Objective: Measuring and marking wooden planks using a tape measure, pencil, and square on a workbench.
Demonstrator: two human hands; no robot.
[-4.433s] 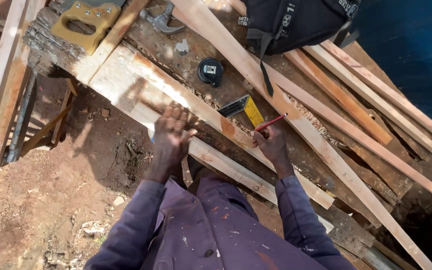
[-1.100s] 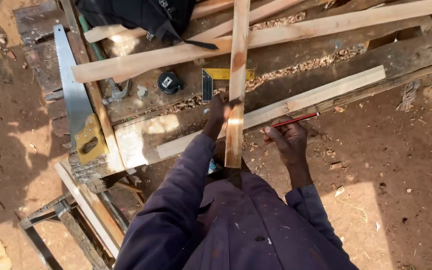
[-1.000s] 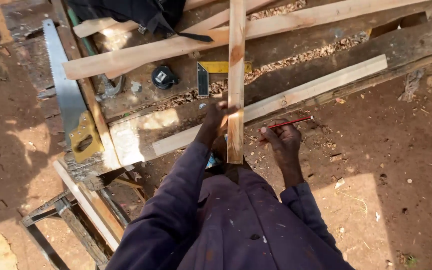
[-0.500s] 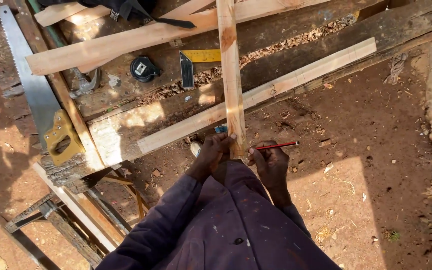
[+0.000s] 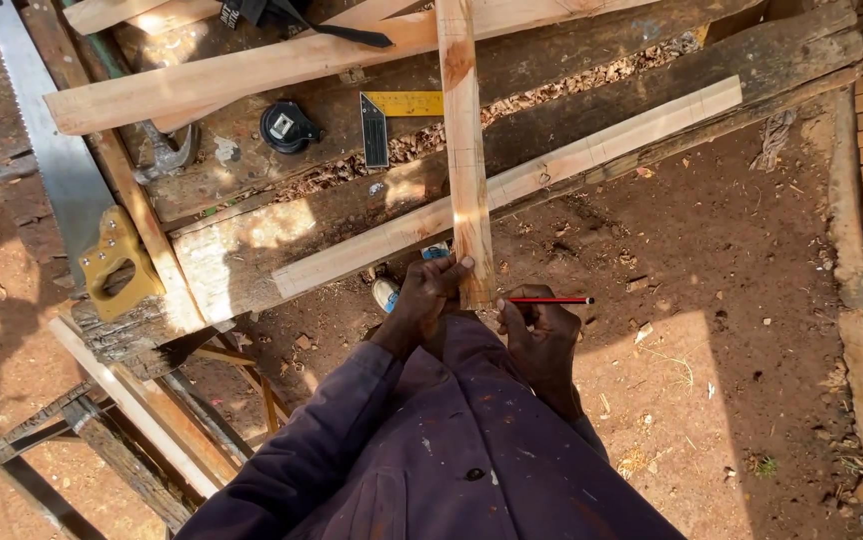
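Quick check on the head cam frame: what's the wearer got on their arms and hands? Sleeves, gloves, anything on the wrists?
Both arms are in long dark purple sleeves of a work garment, flecked with pale paint or dust spots, with a dark button at the front. The left hand and right hand are bare: no gloves. No watch or band shows; the cuffs end near the wrists.

1. The left hand [image 5: 430,298] sits just below centre frame, fingers curled shut in a grip, thumb pointing toward 1 o'clock
2. The right hand [image 5: 540,325] lies close at its 4 o'clock, fingers pinched closed
3. Both sleeved forearms run down toward 6 o'clock, elbows bent
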